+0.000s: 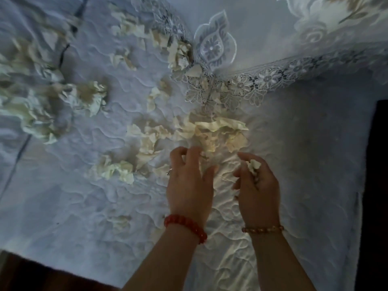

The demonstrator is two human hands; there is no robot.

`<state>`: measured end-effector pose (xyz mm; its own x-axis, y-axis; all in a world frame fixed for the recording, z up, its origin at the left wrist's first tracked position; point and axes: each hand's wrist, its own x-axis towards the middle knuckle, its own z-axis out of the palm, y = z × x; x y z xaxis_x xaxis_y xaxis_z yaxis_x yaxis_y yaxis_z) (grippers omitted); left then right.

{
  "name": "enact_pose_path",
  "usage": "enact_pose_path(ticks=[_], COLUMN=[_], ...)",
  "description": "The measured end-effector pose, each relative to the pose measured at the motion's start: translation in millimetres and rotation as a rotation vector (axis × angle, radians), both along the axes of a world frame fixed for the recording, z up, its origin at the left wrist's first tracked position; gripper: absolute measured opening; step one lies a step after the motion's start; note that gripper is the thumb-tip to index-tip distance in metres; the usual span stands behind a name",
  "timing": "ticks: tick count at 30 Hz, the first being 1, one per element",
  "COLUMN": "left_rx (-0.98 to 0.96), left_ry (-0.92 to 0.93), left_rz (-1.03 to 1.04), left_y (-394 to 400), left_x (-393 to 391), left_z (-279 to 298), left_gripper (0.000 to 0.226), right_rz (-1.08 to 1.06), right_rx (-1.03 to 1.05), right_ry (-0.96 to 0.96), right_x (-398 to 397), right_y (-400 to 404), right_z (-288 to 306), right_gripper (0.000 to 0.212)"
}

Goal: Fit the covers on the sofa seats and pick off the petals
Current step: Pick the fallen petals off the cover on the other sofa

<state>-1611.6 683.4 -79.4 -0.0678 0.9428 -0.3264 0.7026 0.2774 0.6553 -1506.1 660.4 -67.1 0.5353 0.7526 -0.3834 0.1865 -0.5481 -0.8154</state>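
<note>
My right hand (pixel 257 181) is curled around a few cream petals (pixel 254 165) already gathered, while my left hand (pixel 189 177) reaches fingers bent, seemingly empty though the light is dim, toward the petal heap (pixel 214 131) just beyond it on the quilted cover (pixel 84 206). I should pinch lightly so the cover stays flat, then sweep left for the far scattered petals (pixel 92 95) near the lace trim (pixel 252 82).

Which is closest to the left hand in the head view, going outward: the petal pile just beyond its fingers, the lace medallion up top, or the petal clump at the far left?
From the left hand:
1. Petal pile, just beyond the fingertips.
2. Lace medallion, farther up, slightly right.
3. Petal clump, far left edge.
</note>
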Motion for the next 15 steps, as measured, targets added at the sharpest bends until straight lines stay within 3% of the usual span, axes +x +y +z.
enact_pose_path(ticks=[3,7,11,15], left_rx=[0.024,0.070,-0.024,-0.046], left_ry=[-0.049,-0.271,-0.497,-0.536], left_rz=[0.009,0.241,0.432,0.407], left_y=[9,3,-9,-19], left_x=[0,-12,-23,-28], left_z=[-3,14,29,24], left_gripper=[0.016,0.012,0.012,0.023], right_rz=[-0.101,-0.192,-0.070,0.056], right_rx=[-0.055,-0.093,-0.151,-0.205], right_ry=[-0.076,-0.256,-0.338,-0.421], right_x=[0,5,6,4], right_y=[8,28,53,58], right_z=[-5,-13,-32,-38], right_gripper=[0.007,0.034,0.050,0.031])
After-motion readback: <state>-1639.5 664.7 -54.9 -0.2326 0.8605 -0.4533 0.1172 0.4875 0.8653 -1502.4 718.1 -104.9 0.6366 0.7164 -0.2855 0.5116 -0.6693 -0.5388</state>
